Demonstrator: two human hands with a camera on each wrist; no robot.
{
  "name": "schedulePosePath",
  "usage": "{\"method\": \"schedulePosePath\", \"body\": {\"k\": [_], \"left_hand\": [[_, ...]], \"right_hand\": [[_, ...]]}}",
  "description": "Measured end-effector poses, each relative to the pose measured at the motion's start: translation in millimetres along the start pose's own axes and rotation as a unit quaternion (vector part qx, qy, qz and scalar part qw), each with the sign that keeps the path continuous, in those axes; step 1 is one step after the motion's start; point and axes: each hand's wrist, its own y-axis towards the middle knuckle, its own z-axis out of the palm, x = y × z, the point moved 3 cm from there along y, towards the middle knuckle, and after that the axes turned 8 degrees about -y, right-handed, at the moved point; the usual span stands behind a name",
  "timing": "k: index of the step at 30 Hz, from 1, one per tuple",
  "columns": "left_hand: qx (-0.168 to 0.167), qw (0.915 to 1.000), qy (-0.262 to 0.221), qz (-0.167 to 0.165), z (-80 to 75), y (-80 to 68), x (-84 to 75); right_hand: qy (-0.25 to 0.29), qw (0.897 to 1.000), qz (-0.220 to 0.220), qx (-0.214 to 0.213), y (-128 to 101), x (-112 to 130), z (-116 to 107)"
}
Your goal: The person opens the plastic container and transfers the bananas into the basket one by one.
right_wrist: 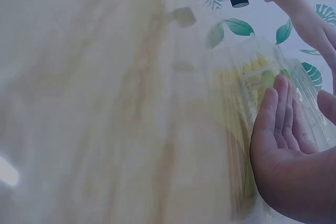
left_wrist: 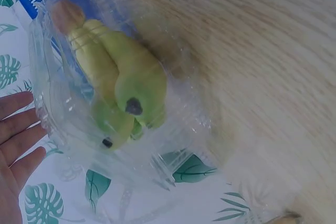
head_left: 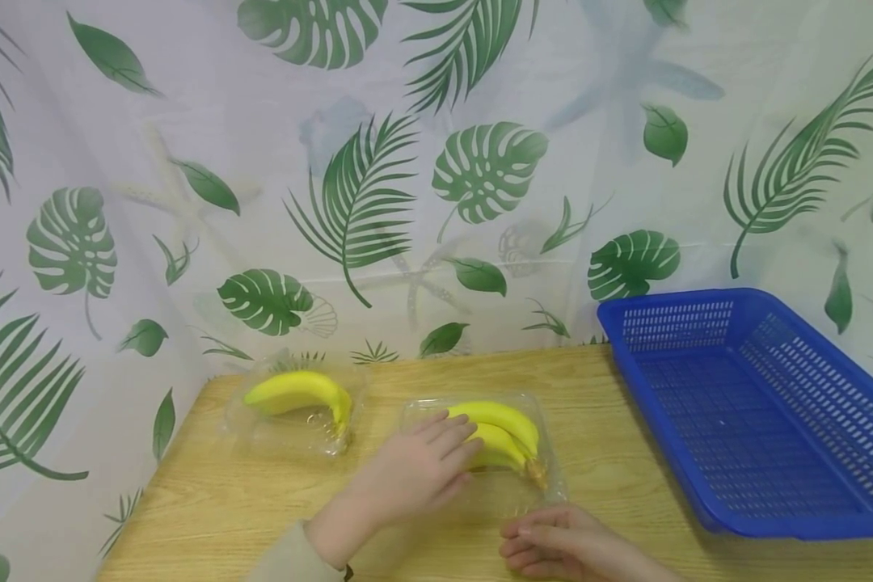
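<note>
A clear plastic clamshell box [head_left: 498,495] lies in the middle of the wooden table [head_left: 247,517] with a small bunch of yellow bananas [head_left: 505,428] inside. My left hand [head_left: 425,462] rests flat on the box's lid, fingers straight, over the bananas' left end. At the box's near edge my right hand [head_left: 546,540] touches it with straight fingers. The left wrist view shows the bananas [left_wrist: 121,85] through the plastic beside my left hand [left_wrist: 16,135]. In the right wrist view my right hand [right_wrist: 281,129] lies against the box [right_wrist: 252,82].
A second clear box [head_left: 291,440] holding one banana [head_left: 298,390] sits to the left near the curtain. An empty blue slatted basket [head_left: 757,404] stands at the right. A leaf-patterned curtain [head_left: 407,178] hangs behind the table.
</note>
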Motion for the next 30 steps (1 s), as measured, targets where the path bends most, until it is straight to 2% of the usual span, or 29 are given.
{"method": "schedulePosePath", "body": {"k": [6,13,17,30], "left_hand": [[-0.020,0.9997,0.003,-0.010,-5.4,-4.9,5.5],[-0.012,0.9996,0.017,-0.019,-10.2,-12.6,10.7],[-0.014,0.9994,0.014,-0.027,-13.2,-16.8,11.7],[-0.027,0.9990,0.010,-0.033,-8.4,-38.7,14.1]], "right_hand": [[0.007,1.000,-0.013,0.020,6,-2,8],[0.006,1.000,0.008,0.026,16,-5,19],[0.006,0.999,0.004,0.033,20,-4,26],[0.020,0.999,0.001,0.035,32,-4,39]]}}
